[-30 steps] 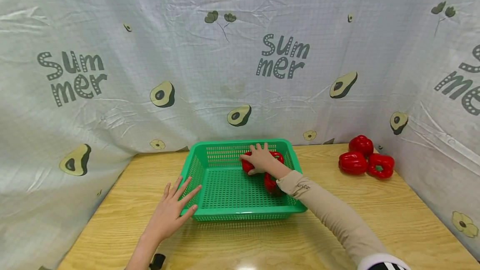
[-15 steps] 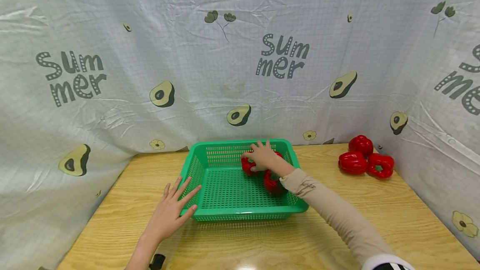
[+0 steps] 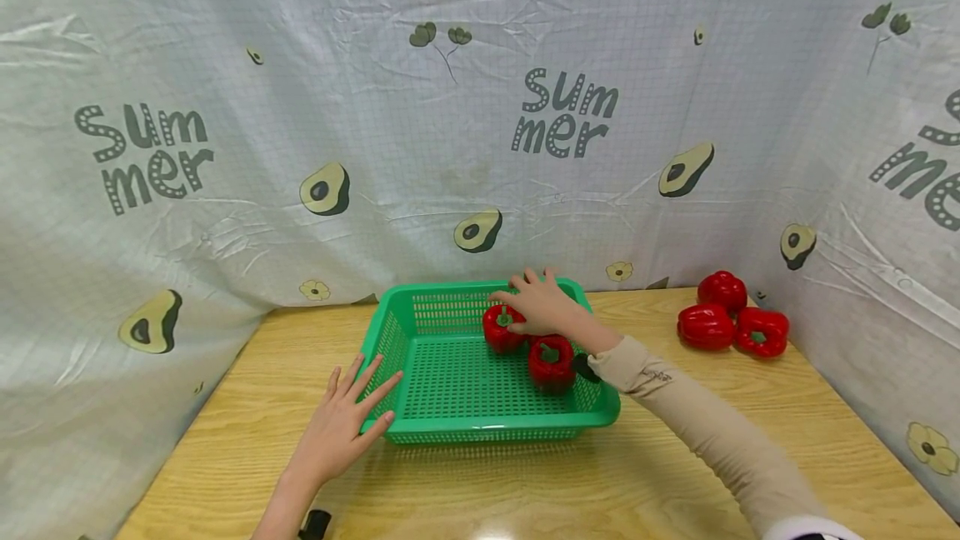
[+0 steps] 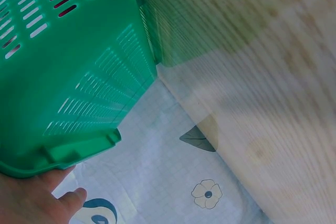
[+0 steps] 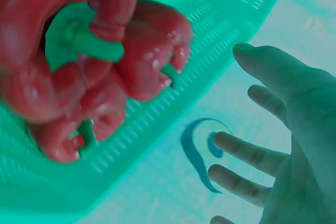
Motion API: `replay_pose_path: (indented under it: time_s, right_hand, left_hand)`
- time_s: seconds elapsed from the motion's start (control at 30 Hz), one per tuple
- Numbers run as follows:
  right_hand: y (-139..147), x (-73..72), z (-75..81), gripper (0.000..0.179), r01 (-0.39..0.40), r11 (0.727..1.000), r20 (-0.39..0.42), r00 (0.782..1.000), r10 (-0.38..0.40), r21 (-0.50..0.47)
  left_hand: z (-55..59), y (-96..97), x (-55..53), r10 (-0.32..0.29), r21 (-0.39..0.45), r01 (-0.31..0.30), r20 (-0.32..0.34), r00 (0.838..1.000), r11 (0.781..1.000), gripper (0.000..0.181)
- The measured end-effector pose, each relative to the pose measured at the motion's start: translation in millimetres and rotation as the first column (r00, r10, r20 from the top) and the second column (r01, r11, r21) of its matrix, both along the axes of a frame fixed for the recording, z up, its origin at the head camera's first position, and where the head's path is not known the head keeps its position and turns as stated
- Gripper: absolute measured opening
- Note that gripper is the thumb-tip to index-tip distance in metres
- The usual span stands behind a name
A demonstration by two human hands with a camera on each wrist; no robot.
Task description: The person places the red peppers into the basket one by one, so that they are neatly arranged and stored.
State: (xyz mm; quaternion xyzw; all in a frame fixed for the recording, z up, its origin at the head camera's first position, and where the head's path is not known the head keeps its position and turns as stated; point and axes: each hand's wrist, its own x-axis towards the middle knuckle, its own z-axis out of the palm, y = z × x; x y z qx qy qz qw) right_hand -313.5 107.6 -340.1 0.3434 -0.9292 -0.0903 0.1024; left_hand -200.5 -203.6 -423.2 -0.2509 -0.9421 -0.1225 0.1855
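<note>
A green plastic basket point(image 3: 491, 422) stands on the table with three red bell peppers in its right half. One pepper point(image 3: 504, 332) lies toward the back, and another point(image 3: 551, 367) is nearer the front; the third is mostly hidden behind my right hand in the head view. In the right wrist view, a close pepper point(image 5: 31, 87) overlaps the other two. My right hand point(image 3: 542, 305) is over the basket's back right part, fingers spread and holding nothing. My left hand point(image 3: 337, 427) rests with spread, straight fingers at the basket's left rim.
Three more red bell peppers point(image 3: 707, 326) sit grouped at the table's right back. A patterned cloth point(image 3: 420, 148) hangs behind the wooden table point(image 3: 247, 415) and along its sides.
My right hand has drawn back up and to the right from the back pepper, uncovering it and the front pepper. My left hand keeps its place.
</note>
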Motion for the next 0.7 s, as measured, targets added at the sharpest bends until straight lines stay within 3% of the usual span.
replay_pose_path:
  time_s: [0.17,0.33,0.53,0.7]
  right_hand:
    - [12.1,8.6,5.8,0.054,-0.003,1.0,-0.073,0.997,0.003,0.001]
    - [22.7,19.1,8.7,0.054,-0.011,1.0,-0.077,0.997,0.009,-0.019]
    - [40.0,27.4,2.9,0.05,-0.026,0.998,-0.098,0.995,0.021,-0.053]
    - [61.8,31.0,-8.0,0.047,-0.093,0.99,-0.176,0.982,0.074,-0.103]
  left_hand:
    - [-0.1,0.1,-0.3,-0.001,0.009,0.001,0.013,1.0,1.0,0.053]
    - [-0.3,-1.6,-1.3,0.0,0.007,0.0,0.012,1.0,1.0,0.054]
    - [-0.6,-3.0,-2.5,-0.003,-0.002,0.003,0.004,1.0,1.0,0.054]
    - [-0.9,-2.6,-2.6,-0.002,-0.005,0.002,0.001,1.0,1.0,0.054]
